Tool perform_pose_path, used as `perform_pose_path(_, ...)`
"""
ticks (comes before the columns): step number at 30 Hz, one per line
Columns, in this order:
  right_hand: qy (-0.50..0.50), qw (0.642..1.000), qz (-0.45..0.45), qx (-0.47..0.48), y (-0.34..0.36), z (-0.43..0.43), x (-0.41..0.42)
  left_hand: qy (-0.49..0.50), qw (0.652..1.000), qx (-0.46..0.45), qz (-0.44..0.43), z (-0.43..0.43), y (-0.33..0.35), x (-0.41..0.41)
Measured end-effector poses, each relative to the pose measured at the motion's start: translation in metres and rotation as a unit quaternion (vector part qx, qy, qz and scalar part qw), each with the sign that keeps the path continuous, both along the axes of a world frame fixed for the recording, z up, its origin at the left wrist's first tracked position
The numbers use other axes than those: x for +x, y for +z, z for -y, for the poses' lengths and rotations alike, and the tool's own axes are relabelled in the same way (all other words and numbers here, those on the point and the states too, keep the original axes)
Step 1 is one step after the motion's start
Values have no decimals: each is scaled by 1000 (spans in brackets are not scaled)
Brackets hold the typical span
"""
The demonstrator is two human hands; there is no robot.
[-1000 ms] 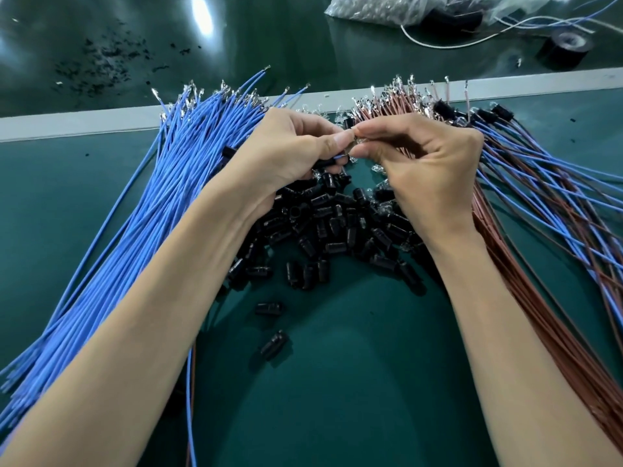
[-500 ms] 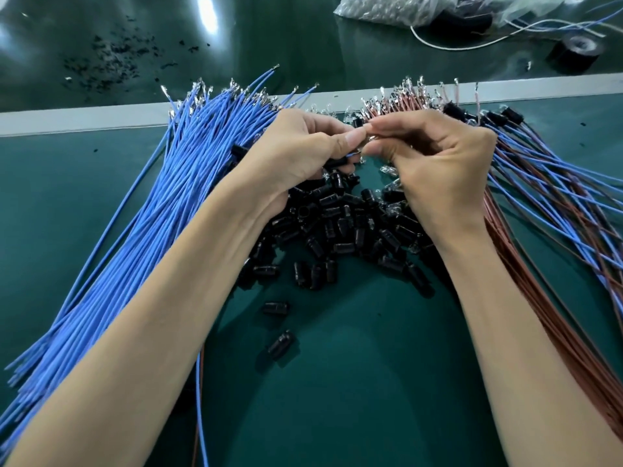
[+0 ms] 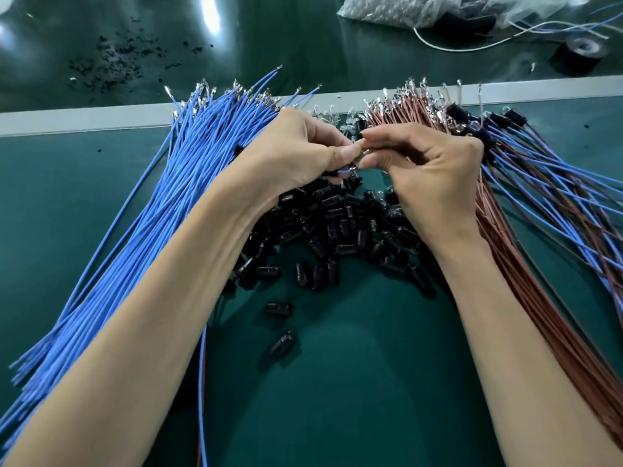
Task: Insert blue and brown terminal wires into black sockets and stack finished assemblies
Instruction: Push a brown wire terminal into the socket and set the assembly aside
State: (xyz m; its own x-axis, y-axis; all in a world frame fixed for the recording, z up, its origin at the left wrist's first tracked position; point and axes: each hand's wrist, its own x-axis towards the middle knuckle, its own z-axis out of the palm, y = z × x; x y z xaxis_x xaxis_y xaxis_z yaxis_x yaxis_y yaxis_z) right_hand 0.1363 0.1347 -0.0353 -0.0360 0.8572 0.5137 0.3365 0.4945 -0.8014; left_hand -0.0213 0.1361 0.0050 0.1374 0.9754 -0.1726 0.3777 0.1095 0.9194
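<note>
My left hand (image 3: 296, 153) and my right hand (image 3: 428, 170) meet fingertip to fingertip above a heap of loose black sockets (image 3: 337, 227). The left hand pinches a black socket with a short bit of blue wire (image 3: 344, 171) showing under its thumb. The right hand pinches a small shiny terminal end right against it. A fan of blue terminal wires (image 3: 161, 210) lies on the left and a bundle of brown terminal wires (image 3: 526, 281) on the right. Finished assemblies (image 3: 546, 176) with black sockets and paired blue and brown wires are stacked at the far right.
A pale strip (image 3: 84, 117) marks the far edge of the green mat (image 3: 354, 382). Beyond it lie black scraps (image 3: 114, 62), a clear plastic bag (image 3: 397, 10), a white wire (image 3: 472, 47) and a black tape roll (image 3: 581, 53). Two stray sockets (image 3: 279, 326) lie nearer me.
Both hands stay pinched together over the socket heap. Only the view has drifted slightly; the fingertips have shifted a little against each other.
</note>
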Motion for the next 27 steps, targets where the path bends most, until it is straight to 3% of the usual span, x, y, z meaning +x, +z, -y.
perform_pose_path(6, 34, 998, 40, 45, 8, -1, 1, -3, 997, -31, 68, -2, 0, -5)
perform_pose_path(12, 27, 997, 58, 32, 8, -3, 5, -34, 992, -46, 113, -7, 5, -22)
perform_pose_path(18, 28, 999, 38, -12, 9, -2, 9, -89, 992, -46, 71, -4, 4, -31)
perform_pose_path(27, 61, 997, 31, -42, 9, 0, 7, -70, 996, 54, 29, -1, 5, -28)
